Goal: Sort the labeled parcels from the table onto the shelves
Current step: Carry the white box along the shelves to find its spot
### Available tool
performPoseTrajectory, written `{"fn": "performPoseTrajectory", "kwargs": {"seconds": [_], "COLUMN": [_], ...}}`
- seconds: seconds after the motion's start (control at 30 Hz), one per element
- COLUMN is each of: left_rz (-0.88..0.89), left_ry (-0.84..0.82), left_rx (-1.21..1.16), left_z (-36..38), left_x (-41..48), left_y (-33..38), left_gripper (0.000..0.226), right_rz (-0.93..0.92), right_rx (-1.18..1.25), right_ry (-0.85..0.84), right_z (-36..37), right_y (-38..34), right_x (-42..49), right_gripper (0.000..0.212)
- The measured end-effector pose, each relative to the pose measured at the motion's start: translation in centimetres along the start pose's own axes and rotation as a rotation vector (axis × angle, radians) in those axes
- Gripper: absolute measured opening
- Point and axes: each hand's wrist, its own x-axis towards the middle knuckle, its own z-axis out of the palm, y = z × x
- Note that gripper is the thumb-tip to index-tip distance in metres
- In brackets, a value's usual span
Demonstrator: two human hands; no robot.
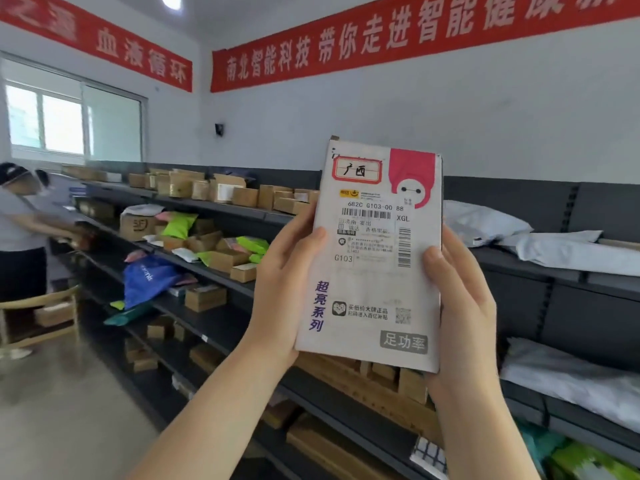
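Note:
I hold a white flat parcel box (370,282) upright in front of me, with a pink corner, a shipping label with barcodes and a red-framed handwritten tag at its top. My left hand (284,282) grips its left edge and my right hand (457,306) grips its right edge. Behind the parcel run dark grey shelves (214,202) in several tiers, loaded with cardboard boxes and coloured mailer bags. The table is not in view.
White poly bags (485,223) lie on the shelf section to the right. A blue bag (149,278) and green mailers (180,223) sit on the left tiers. A person (20,230) stands at the far left by a wooden chair (45,317). Open floor lies at the lower left.

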Motion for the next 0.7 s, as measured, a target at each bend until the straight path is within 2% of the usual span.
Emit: {"fn": "performPoseTrajectory", "kwargs": {"seconds": [0.1, 0.37, 0.5, 0.7], "left_rz": [-0.007, -0.020, -0.016, -0.007], "left_ry": [0.043, 0.202, 0.277, 0.266], "left_rx": [0.036, 0.131, 0.147, 0.098], "left_z": [-3.8, -12.3, -16.3, -21.4], "left_x": [3.5, 13.9, 18.7, 24.4], "left_y": [-2.6, -8.3, -10.0, -13.3], "left_gripper": [0.049, 0.040, 0.052, 0.044], "right_rz": [0.021, 0.120, 0.142, 0.125], "right_rx": [0.020, 0.094, 0.130, 0.113], "right_ry": [-0.007, -0.082, -0.076, -0.059], "right_z": [2.1, 8.2, 11.4, 14.9], "right_y": [5.1, 16.8, 21.7, 27.8], "right_x": [2.9, 12.7, 16.7, 21.0], "right_gripper": [0.031, 0.034, 0.033, 0.033]}}
